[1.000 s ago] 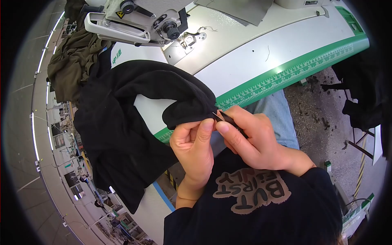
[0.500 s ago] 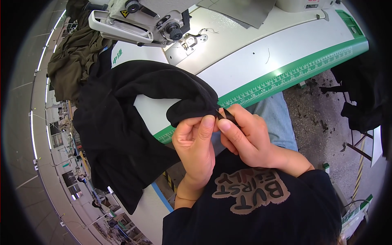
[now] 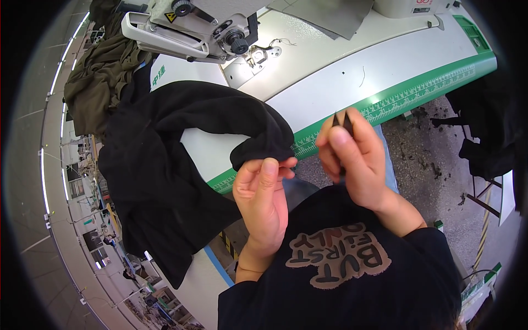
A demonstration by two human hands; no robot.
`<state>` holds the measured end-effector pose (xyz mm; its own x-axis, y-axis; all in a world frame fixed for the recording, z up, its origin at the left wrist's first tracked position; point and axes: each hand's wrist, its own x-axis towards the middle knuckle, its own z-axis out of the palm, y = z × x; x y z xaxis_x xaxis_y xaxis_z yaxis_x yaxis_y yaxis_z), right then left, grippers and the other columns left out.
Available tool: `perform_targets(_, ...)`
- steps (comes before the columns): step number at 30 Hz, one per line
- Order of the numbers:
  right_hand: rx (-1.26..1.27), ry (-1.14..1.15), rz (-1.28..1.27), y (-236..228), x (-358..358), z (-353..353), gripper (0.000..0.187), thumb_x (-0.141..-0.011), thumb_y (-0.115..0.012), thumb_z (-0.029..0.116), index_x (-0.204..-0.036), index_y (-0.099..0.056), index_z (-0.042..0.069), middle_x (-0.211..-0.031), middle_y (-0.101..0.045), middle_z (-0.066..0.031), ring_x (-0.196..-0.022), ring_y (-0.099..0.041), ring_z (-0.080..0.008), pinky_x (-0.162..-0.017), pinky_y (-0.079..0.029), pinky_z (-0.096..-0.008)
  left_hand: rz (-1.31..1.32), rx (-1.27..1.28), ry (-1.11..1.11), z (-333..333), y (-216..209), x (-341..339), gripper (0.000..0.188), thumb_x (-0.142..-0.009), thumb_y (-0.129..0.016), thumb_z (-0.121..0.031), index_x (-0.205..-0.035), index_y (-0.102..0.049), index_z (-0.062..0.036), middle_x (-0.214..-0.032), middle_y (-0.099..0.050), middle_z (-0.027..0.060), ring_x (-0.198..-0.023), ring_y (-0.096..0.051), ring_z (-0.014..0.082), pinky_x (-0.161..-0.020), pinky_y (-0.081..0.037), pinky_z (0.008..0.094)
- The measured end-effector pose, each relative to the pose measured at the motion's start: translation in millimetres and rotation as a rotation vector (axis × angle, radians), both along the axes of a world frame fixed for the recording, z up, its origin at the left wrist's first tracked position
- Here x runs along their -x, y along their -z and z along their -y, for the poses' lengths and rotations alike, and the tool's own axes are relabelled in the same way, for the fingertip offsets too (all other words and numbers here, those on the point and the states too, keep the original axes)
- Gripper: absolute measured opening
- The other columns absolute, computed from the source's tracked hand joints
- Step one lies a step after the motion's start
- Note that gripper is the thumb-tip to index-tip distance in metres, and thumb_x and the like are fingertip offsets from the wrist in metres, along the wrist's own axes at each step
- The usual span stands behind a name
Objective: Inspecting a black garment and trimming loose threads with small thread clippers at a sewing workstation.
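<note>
My left hand (image 3: pixel 261 190) pinches the edge of a black garment (image 3: pixel 165 165) between thumb and fingers. The cloth curves from there over the white table in a loop and hangs down at the left. What the garment is, a sleeve or another part, I cannot tell. My right hand (image 3: pixel 355 157) is closed around small black thread snips (image 3: pixel 346 122), their two pointed tips apart and facing up. It is raised to the right of the left hand, away from the cloth, over the table's green ruled edge.
A white sewing machine (image 3: pixel 192 36) stands behind the garment, its lit needle plate (image 3: pixel 258 59) beside it. Grey sheets (image 3: pixel 330 14) lie at the back. The white table (image 3: pixel 324 77) has a green ruler edge (image 3: pixel 401 102). Olive cloth (image 3: pixel 104 82) is piled at the far left.
My right hand has moved away from the left hand, up and to the right, taking the snips off the cloth edge. The left hand keeps its pinch in nearly the same spot.
</note>
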<state>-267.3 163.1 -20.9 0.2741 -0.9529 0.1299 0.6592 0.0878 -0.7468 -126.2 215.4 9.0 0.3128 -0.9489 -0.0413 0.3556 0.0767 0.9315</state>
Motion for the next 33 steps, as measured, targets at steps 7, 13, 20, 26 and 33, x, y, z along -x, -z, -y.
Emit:
perform_targets(7, 0.486, 0.356, -0.563, -1, -17, 5, 0.022, -0.076, -0.077, 0.003, -0.095, -0.066, 0.0, -0.084, -0.062, -0.0045, -0.066, -0.053, -0.0081, -0.053, -0.038, -0.0211, 0.004, -0.003, 0.037, -1, 3, -6, 0.011, -0.095, -0.061, -0.006, -0.102, -0.065, 0.0006, -0.097, -0.066, 0.0113, -0.081, -0.06, 0.0151, -0.08, -0.05, 0.0295)
perform_targets(13, 0.343, 0.153, -0.567, -3, -9, 7, 0.022, -0.077, -0.077, 0.003, -0.095, -0.067, -0.001, -0.089, -0.063, -0.0039, -0.073, -0.053, -0.0099, -0.061, -0.041, -0.024, 1.267, 0.282, -0.18, 5, -17, -17, 0.009, -0.091, -0.066, -0.007, -0.098, -0.068, -0.0028, -0.101, -0.064, 0.0119, -0.09, -0.059, 0.0168, -0.089, -0.047, 0.0316)
perform_targets(20, 0.208, -0.102, -0.455, -2, -5, 17, 0.016, -0.092, -0.065, 0.014, -0.094, -0.063, -0.002, -0.082, -0.053, 0.0003, -0.072, -0.047, -0.0067, -0.062, -0.038, -0.0229, 1.308, 0.314, 0.151, 29, -23, -48, 0.007, -0.089, -0.068, -0.007, -0.094, -0.065, -0.0034, -0.106, -0.063, 0.0091, -0.094, -0.059, 0.0179, -0.092, -0.045, 0.0318)
perform_targets(26, 0.056, -0.224, -0.366, -4, -4, 22, 0.018, -0.095, -0.061, 0.017, -0.095, -0.062, -0.001, -0.08, -0.049, 0.0023, -0.072, -0.045, -0.0052, -0.062, -0.037, -0.0214, 0.548, -0.059, 0.327, 33, -29, -43, 0.011, -0.095, -0.061, -0.011, -0.095, -0.06, 0.0, -0.097, -0.059, 0.0043, -0.088, -0.054, 0.0112, -0.083, -0.042, 0.0228)
perform_targets(33, 0.128, -0.166, -0.412, 2, -8, 23, 0.018, -0.096, -0.06, 0.018, -0.1, -0.061, 0.001, -0.08, -0.051, 0.0027, -0.072, -0.044, -0.003, -0.062, -0.035, -0.0197, 0.418, -0.077, 0.348, 36, -27, -40, 0.014, -0.098, -0.058, -0.011, -0.094, -0.059, 0.0019, -0.093, -0.056, 0.0025, -0.085, -0.051, 0.0083, -0.078, -0.041, 0.0198)
